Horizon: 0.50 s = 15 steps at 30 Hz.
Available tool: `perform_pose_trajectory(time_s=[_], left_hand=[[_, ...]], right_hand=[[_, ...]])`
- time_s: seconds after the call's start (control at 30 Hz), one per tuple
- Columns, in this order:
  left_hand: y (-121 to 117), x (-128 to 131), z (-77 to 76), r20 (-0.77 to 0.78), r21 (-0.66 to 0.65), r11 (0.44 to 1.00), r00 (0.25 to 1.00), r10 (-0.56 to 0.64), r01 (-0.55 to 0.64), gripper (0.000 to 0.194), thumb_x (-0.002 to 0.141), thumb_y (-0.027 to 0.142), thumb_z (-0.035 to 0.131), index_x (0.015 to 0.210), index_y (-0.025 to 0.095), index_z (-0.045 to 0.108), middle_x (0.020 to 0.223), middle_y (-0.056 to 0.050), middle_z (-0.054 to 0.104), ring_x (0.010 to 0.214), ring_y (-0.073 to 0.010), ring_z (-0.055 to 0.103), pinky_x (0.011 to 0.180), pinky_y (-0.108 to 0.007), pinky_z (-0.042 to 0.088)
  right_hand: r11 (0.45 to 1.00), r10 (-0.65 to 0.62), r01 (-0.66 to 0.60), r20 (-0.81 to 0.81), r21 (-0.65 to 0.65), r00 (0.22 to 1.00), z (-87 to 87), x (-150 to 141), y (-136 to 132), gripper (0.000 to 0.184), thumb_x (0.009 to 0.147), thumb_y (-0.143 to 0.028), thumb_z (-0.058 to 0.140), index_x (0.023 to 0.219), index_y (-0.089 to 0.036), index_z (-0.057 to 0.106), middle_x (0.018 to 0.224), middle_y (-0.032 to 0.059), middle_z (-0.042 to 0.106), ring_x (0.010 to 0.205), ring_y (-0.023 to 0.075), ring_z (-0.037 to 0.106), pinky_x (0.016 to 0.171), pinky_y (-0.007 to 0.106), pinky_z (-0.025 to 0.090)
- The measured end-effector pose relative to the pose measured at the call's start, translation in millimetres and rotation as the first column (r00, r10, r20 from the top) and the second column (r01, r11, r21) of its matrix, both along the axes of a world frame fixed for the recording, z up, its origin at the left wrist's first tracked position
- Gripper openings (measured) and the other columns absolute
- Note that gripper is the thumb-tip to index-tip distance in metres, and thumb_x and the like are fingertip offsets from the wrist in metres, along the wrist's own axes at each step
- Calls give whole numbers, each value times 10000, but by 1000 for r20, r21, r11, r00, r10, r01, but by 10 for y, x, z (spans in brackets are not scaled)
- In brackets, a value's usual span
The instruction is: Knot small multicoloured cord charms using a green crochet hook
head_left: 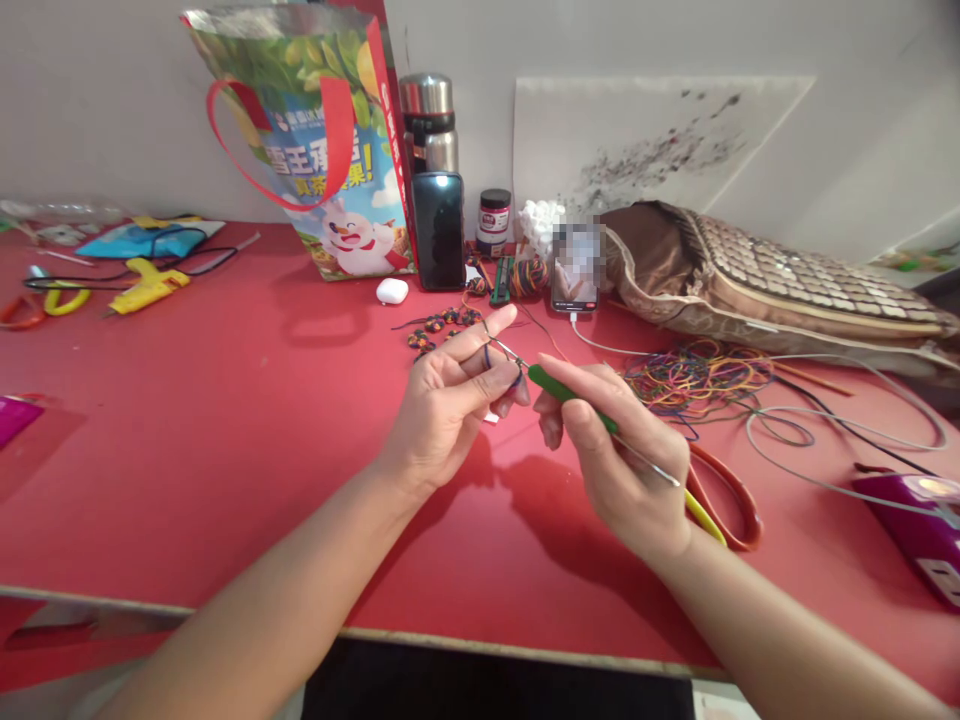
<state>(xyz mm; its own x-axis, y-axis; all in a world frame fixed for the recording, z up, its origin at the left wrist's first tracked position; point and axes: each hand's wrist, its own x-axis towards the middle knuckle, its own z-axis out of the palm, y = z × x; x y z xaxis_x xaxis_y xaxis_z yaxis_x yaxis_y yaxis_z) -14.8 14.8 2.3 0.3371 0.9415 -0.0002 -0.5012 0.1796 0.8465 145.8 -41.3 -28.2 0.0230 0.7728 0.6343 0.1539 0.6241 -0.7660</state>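
My right hand (630, 460) is closed round a green-handled crochet hook (562, 390), whose metal tip points left toward my other hand. Dark yarn (487, 355) loops over the raised index finger of my left hand (442, 400), its thumb and fingers pinching a small dark piece of it. The hook's tip meets the yarn right at that pinch. Just behind my left hand lies a string of dark, multicoloured knotted balls (435, 324), partly covered by the fingers. Orange-and-yellow-handled scissors (739, 505) rest beside my right wrist, their blades hidden beneath it.
A tangle of multicoloured yarn (697, 378) and a white cable (825, 490) spread to the right, near a purple power block (911, 520). Behind stand a shopping bag (352, 210), dark phone (439, 230), lit phone (576, 270) and sequined bag (787, 260). A yellow glue gun (150, 285) lies left.
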Motion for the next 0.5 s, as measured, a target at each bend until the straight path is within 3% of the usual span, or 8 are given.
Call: perform_pose_trajectory(time_s=[0.27,0.5], left_hand=[[47,-75,13,-63,24,999,997,-48,49,603,800,244,854,1385,190,715,699,18,689,628,-135,605,619,-283,459],[80,-102,37,-87,37,995,992,-87,90,590,768,240,868,1343,192,740,676,15,679,616,-136,587,594,-280,462]], right_hand=[[966,93,-152,-268,-208,959,-12,113,64,263,1040,-354,665,1257,-330,813,917,49,724,703,169,617,631,342,551],[949,99,-194,-352,-248,931,71,180,93,201,1005,-360,720,1148,-316,855,869,49,733,665,151,582,567,309,488]])
